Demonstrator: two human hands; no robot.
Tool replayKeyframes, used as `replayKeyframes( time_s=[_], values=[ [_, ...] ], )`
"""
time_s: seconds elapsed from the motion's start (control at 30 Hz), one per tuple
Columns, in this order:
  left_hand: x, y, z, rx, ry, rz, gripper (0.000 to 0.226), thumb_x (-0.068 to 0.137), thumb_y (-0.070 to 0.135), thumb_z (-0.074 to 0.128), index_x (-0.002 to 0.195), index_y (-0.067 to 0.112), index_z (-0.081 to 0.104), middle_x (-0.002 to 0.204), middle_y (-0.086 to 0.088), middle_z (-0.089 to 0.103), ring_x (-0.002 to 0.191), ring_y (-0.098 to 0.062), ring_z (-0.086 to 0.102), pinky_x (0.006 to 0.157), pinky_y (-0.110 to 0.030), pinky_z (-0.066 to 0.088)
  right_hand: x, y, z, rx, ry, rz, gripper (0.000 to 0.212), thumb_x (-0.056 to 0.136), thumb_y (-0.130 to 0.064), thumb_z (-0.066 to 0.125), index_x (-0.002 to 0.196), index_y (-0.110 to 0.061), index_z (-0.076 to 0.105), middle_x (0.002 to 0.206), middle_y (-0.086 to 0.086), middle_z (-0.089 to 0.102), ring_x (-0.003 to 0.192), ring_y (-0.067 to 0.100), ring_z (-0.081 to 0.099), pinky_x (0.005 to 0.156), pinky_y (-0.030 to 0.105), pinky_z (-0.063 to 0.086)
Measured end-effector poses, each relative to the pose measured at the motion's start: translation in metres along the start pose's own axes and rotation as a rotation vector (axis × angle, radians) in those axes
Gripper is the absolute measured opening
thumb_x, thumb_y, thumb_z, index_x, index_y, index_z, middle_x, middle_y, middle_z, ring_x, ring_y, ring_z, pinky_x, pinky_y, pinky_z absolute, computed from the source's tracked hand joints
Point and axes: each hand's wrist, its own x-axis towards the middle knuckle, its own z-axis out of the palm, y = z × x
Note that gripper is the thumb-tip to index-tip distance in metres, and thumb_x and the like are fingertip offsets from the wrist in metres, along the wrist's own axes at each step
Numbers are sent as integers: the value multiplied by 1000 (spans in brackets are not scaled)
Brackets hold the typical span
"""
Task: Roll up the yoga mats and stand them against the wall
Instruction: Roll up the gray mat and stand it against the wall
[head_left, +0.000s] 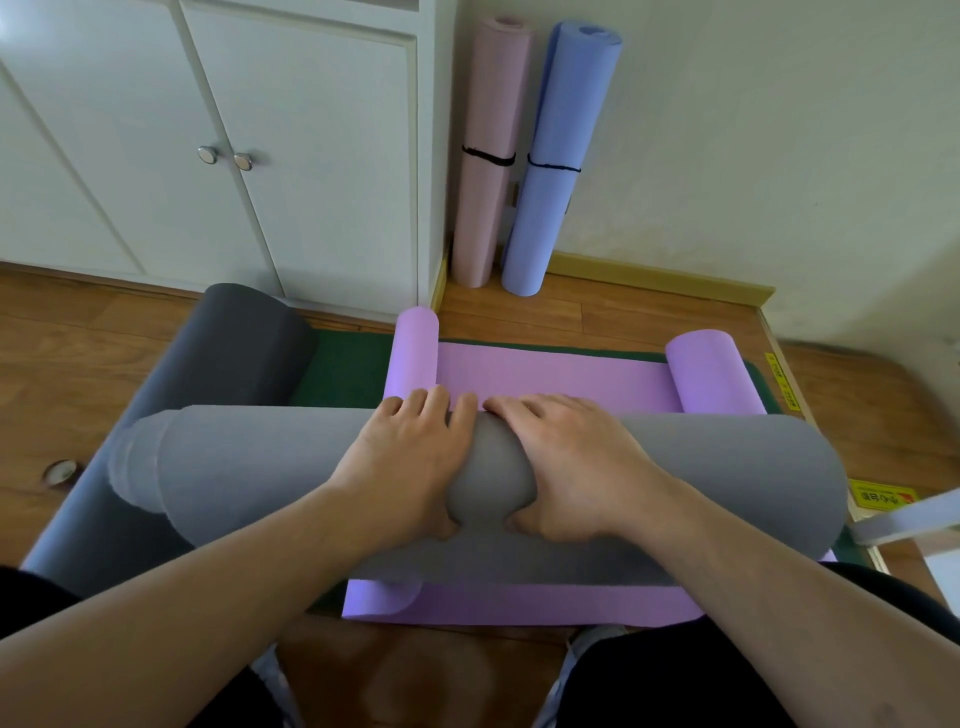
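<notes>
Grey mat (701, 467) lies rolled across the purple mat (545, 371) on the floor. My left hand (410, 457) and right hand (566, 457) squeeze its middle. Ends might flop loose, since nothing holds them.

A single wide-angle head-worn camera looks forward and steeply down from close above the left hand (410, 457) and right hand (566, 462) on a grey rolled mat (260, 467), taking in the wooden floor (78, 364), white cupboard (291, 156) and wall (779, 130) ahead.
</notes>
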Motion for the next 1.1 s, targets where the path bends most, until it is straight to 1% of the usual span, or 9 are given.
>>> replayKeyframes(
  time_s=[0.17,0.27,0.37,0.47,0.53,0.67,0.83,0.93,1.1],
  values=[
    [3,-16,-18,-192,-58,-23,86,56,70,75,124,27,44,110,9,56,96,-17,59,86,-35,51,-4,-5,2,-139,7,1,124,58,-62,87,157,-24,22,143,3,44,130,27,47,115,43,39],
    [2,-18,-23,-233,-98,-39,84,54,72,75,119,31,44,104,13,56,91,-16,60,78,-32,49,0,-5,4,-133,3,0,114,57,-60,87,150,-25,31,134,1,51,120,27,54,106,43,45],
    [-2,-18,-19,-230,-94,-19,90,56,75,73,128,30,44,115,12,55,103,-17,58,90,-33,49,2,-4,4,-123,27,-6,100,59,-58,81,144,-26,39,129,-1,56,115,26,58,100,44,49],
    [-6,-13,-12,-88,-14,20,115,52,79,72,146,21,38,134,2,48,120,-23,52,106,-39,45,2,0,-1,-48,25,16,94,60,-59,80,140,-30,41,129,-4,60,117,24,60,100,43,49],
    [-4,-6,-8,-8,12,14,113,54,76,75,144,17,39,130,-3,49,117,-27,52,105,-42,45,1,2,-5,11,-6,45,96,58,-62,84,139,-32,42,129,-6,61,116,22,60,100,42,49],
    [2,-11,-9,-17,46,10,88,53,65,75,123,18,51,112,-2,57,98,-27,57,88,-41,50,-1,0,-5,39,4,43,105,63,-66,83,149,-31,35,138,-4,55,123,23,57,106,42,47],
    [3,-28,-20,-122,-59,-33,83,58,76,71,121,28,50,110,9,55,97,-17,55,91,-35,49,-3,-5,1,-120,12,4,133,59,-65,88,161,-24,12,149,3,37,137,28,40,119,44,35],
    [1,-30,-24,-185,-102,-49,85,56,81,71,122,31,49,110,12,54,98,-14,55,93,-34,48,2,-7,3,-128,41,-10,117,63,-56,86,155,-25,21,143,2,45,129,27,49,113,44,42],
    [-6,-21,-17,-106,-26,6,110,54,81,69,145,26,40,134,4,48,121,-22,51,108,-40,43,4,1,0,-36,51,7,102,61,-54,82,148,-31,34,137,-3,57,122,25,58,106,43,47]
  ],
)
